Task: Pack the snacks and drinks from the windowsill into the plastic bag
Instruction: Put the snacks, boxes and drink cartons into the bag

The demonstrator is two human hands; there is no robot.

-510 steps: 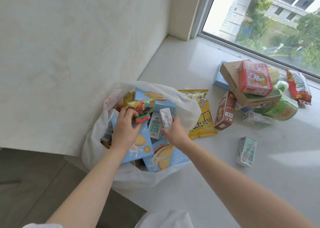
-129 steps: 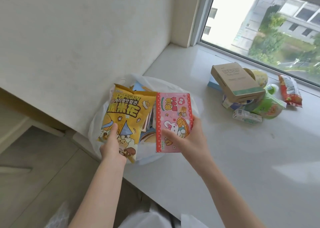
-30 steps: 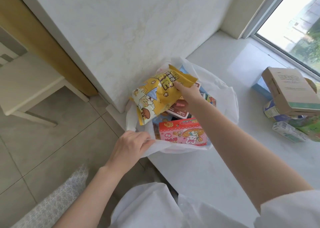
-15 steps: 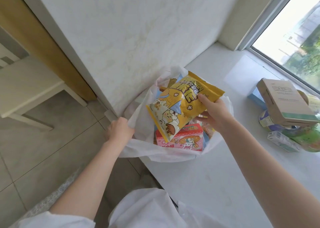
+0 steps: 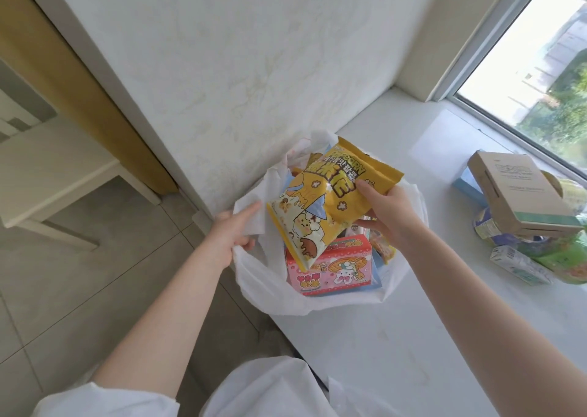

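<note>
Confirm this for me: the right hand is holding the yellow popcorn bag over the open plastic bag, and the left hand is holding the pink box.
Not quite. In the head view the left hand grips the rim of the plastic bag, not the pink box, which lies inside the bag untouched. The rest stands: the right hand holds the yellow popcorn bag over the open bag.

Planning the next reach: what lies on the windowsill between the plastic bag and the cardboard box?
Nothing: in the head view, the windowsill is bare between plastic bag and cardboard box.

A yellow popcorn bag [image 5: 330,200] tilts above the open white plastic bag [image 5: 254,277], over a pink snack box [image 5: 333,266].
</note>
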